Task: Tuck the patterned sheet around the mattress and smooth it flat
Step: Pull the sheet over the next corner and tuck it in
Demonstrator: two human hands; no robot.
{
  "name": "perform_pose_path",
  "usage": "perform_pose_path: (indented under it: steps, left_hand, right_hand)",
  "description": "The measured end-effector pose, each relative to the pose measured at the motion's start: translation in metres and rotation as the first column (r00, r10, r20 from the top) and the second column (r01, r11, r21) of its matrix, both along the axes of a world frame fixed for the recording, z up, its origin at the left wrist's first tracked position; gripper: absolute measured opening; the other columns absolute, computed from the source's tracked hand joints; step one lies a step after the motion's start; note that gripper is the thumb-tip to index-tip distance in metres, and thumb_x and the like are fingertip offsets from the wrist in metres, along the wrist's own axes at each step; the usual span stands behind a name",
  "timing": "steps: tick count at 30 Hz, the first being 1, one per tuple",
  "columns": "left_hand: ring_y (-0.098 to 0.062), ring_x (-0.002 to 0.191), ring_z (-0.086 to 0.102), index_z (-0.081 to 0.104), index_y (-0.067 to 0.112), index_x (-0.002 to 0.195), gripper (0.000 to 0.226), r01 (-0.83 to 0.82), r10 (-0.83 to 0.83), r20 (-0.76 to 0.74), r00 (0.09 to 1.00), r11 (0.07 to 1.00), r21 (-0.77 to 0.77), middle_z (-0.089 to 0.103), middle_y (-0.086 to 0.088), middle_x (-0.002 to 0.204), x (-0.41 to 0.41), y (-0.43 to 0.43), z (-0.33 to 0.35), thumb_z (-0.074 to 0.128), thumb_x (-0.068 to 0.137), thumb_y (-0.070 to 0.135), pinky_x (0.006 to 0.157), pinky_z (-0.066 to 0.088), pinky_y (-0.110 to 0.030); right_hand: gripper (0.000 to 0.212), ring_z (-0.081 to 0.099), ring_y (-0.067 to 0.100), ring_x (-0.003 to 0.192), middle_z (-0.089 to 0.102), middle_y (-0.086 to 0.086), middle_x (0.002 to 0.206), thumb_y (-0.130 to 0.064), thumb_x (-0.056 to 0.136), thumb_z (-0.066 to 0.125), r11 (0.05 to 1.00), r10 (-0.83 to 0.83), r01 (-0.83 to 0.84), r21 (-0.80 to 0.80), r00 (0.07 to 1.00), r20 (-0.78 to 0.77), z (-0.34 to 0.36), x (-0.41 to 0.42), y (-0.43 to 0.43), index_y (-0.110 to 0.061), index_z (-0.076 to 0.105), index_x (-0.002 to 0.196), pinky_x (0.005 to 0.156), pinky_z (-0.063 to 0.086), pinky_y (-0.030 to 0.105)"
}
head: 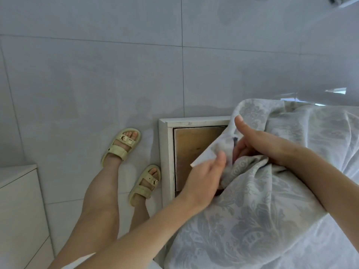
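The patterned sheet (252, 220), pale blue-grey with a floral damask print, is bunched over the corner of the mattress at the right. My left hand (206, 177) grips a folded white edge of the sheet at that corner. My right hand (252, 144) is pushed into the folds just beyond it, fingers curled in the cloth and thumb raised. The mattress itself is hidden under the fabric. Below the corner, the white bed frame (165, 152) and a brown base board (192, 148) lie exposed.
Grey floor tiles (97, 74) fill the left and top. My own legs and two pale green sandals (124, 146) stand just left of the bed frame. A white cabinet (19, 210) is at the lower left.
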State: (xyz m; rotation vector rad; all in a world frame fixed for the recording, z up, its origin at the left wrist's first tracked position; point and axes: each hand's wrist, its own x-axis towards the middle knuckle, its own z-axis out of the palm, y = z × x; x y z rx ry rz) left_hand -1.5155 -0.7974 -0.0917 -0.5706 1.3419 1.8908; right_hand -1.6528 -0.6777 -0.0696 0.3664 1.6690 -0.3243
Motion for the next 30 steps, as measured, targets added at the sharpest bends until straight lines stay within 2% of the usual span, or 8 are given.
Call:
perform_pose_path:
  steps: [5, 9, 12, 17, 20, 23, 25, 30]
  left_hand:
    - [-0.024, 0.124, 0.053, 0.056, 0.017, 0.128, 0.057, -0.016, -0.040, 0.307, 0.951, 0.984, 0.179, 0.056, -0.006, 0.132, 0.053, 0.042, -0.108, 0.031, 0.094, 0.054, 0.104, 0.042, -0.039]
    - [-0.022, 0.115, 0.058, 0.063, 0.032, 0.101, 0.062, -0.030, -0.062, 0.342, 0.938, 0.966, 0.258, 0.062, -0.002, 0.124, 0.041, 0.045, -0.109, 0.051, 0.065, 0.082, 0.103, 0.044, -0.042]
    - [-0.019, 0.122, 0.053, 0.063, 0.027, 0.121, 0.073, 0.050, -0.271, 0.409, 0.871, 0.878, 0.475, 0.061, 0.000, 0.127, 0.010, 0.017, -0.030, 0.021, 0.085, 0.076, 0.108, 0.037, -0.037]
    - [-0.020, 0.123, 0.051, 0.061, 0.024, 0.123, 0.084, 0.072, -0.239, 0.465, 0.852, 0.935, 0.347, 0.059, -0.003, 0.131, 0.004, -0.011, -0.050, 0.016, 0.080, 0.080, 0.109, 0.035, -0.039]
    - [-0.024, 0.113, 0.060, 0.075, 0.026, 0.096, 0.072, -0.115, -0.104, 0.581, 0.807, 0.937, 0.329, 0.068, -0.006, 0.117, 0.008, -0.013, -0.062, 0.028, 0.080, 0.079, 0.106, 0.040, -0.042]
    - [-0.024, 0.108, 0.062, 0.074, 0.024, 0.093, 0.071, -0.194, -0.033, 0.630, 0.776, 0.938, 0.288, 0.070, -0.007, 0.110, 0.009, -0.018, -0.080, 0.030, 0.081, 0.078, 0.101, 0.044, -0.040]
    - [-0.020, 0.107, 0.061, 0.068, 0.027, 0.097, 0.066, -0.192, -0.033, 0.626, 0.779, 0.938, 0.288, 0.068, -0.004, 0.109, 0.006, -0.022, -0.089, 0.028, 0.082, 0.077, 0.098, 0.045, -0.035]
    - [-0.024, 0.113, 0.058, 0.071, 0.018, 0.097, 0.083, -0.164, -0.078, 0.633, 0.770, 0.934, 0.316, 0.066, -0.009, 0.117, 0.001, -0.033, -0.109, 0.019, 0.080, 0.081, 0.104, 0.039, -0.039]
  right_hand:
    - [0.082, 0.063, 0.013, 0.091, 0.070, -0.002, 0.089, -0.078, 0.079, 0.016, 0.988, 0.127, -0.150, -0.032, 0.916, -0.380, -0.019, 0.003, 0.001, -0.016, 0.069, 0.087, 0.097, 0.044, 0.036]
    - [0.105, 0.061, 0.011, 0.107, 0.068, -0.001, 0.110, -0.095, 0.051, 0.016, 0.976, 0.199, -0.185, -0.118, 0.972, 0.122, -0.022, 0.002, 0.009, -0.021, 0.070, 0.103, 0.105, 0.040, 0.036]
    - [0.096, 0.065, 0.016, 0.102, 0.071, 0.003, 0.104, -0.088, 0.066, 0.015, 0.945, 0.315, -0.315, -0.091, 0.796, 0.517, -0.026, -0.002, 0.009, -0.019, 0.071, 0.101, 0.103, 0.043, 0.035]
    - [0.072, 0.061, 0.014, 0.090, 0.066, 0.001, 0.100, -0.072, 0.086, 0.008, 0.910, 0.388, -0.412, -0.048, 0.803, 0.453, -0.054, -0.009, -0.017, -0.026, 0.063, 0.085, 0.097, 0.043, 0.033]
    - [0.075, 0.058, 0.021, 0.101, 0.062, 0.008, 0.113, -0.070, 0.089, 0.010, 0.927, 0.361, -0.370, 0.059, 0.924, 0.121, -0.064, -0.012, -0.021, -0.017, 0.061, 0.104, 0.094, 0.040, 0.033]
    - [0.076, 0.063, 0.015, 0.101, 0.070, 0.002, 0.109, -0.071, 0.087, 0.013, 0.984, 0.022, -0.052, -0.173, 0.985, -0.170, -0.068, -0.019, -0.019, -0.020, 0.066, 0.105, 0.101, 0.039, 0.034]
    - [0.076, 0.063, 0.012, 0.106, 0.071, -0.003, 0.108, -0.080, 0.079, 0.017, 0.957, -0.116, 0.110, -0.267, 0.993, -0.008, -0.064, -0.022, -0.016, -0.032, 0.066, 0.110, 0.106, 0.036, 0.035]
    - [0.086, 0.070, 0.017, 0.091, 0.074, 0.000, 0.097, -0.087, 0.071, 0.022, 0.950, 0.310, -0.305, -0.060, 0.912, 0.269, -0.068, -0.025, -0.033, -0.024, 0.074, 0.099, 0.087, 0.050, 0.032]
